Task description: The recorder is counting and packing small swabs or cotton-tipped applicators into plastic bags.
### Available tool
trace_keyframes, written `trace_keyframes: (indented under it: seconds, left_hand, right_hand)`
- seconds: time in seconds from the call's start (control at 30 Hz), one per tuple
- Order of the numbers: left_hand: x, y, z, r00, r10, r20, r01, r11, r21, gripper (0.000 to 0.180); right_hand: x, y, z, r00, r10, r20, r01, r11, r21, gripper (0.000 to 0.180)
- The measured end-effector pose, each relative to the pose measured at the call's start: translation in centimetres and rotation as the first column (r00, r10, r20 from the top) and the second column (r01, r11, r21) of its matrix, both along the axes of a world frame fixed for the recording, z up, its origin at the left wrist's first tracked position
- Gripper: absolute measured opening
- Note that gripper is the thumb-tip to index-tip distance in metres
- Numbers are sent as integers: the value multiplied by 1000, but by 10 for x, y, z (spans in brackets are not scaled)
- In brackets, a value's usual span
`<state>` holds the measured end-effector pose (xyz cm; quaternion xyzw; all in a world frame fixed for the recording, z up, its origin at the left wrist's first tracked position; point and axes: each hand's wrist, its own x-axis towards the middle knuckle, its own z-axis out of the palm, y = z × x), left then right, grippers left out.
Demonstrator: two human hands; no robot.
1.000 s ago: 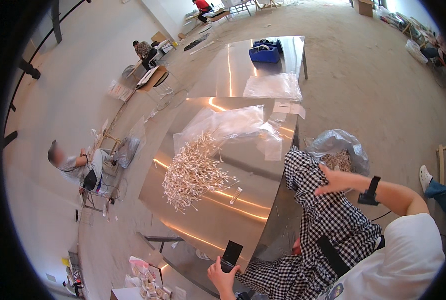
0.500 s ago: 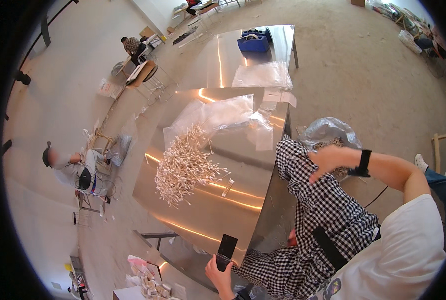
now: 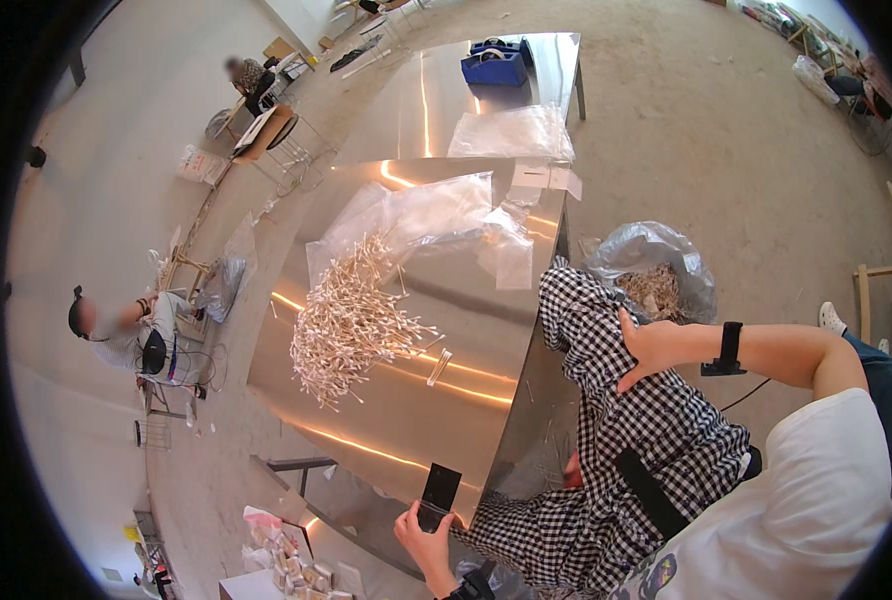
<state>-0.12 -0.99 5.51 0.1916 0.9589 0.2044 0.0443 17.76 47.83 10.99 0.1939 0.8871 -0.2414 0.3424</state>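
My left hand (image 3: 424, 548) pinches a flat black rectangular case (image 3: 441, 490) by its lower end, at the near corner of the metal table (image 3: 416, 430). A line runs across the case, and its lower part looks glossier. My right hand (image 3: 656, 345) lies on the black-and-white checked cloth (image 3: 606, 400) over my leg, thumb and fingers apart, with nothing visible in it. A large loose pile of cotton swabs (image 3: 351, 325) covers part of the tabletop. A few swabs (image 3: 439, 368) lie together, apart from the pile. Clear plastic bags (image 3: 436, 210) are spread behind it.
Blue tape dispensers (image 3: 496, 65) and stacked clear bags (image 3: 511, 132) occupy the farther table. A plastic-lined container (image 3: 691, 255) holding brownish pieces stands beyond my right hand. Small packs (image 3: 296, 570) are heaped at lower left. A seated person (image 3: 166, 330) is at far left.
The whole view has shifted slightly, moving the tables a little left and up. My right hand has lowered onto the checked cloth. My left hand keeps its hold on the black case.
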Motion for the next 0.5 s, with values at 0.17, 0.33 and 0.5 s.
trace_keyframes:
  seconds: [0.17, 0.33, 0.5]
  left_hand:
    - [2, 5, 2, 999, 34, -24, -33, 999, 33, 69]
    - [-3, 5, 5, 1000, -9, 7, 9, 1000, 8, 72]
    - [-5, -1, 6, 1000, -13, 11, 13, 1000, -19, 73]
  right_hand:
    - [2, 2, -9, 995, -9, -97, 6, 1000, -31, 152]
    - [2, 2, 0, 998, -4, -70, 1, 999, -33, 152]
    - [3, 1, -5, 994, -48, -98, 44, 998, -42, 150]
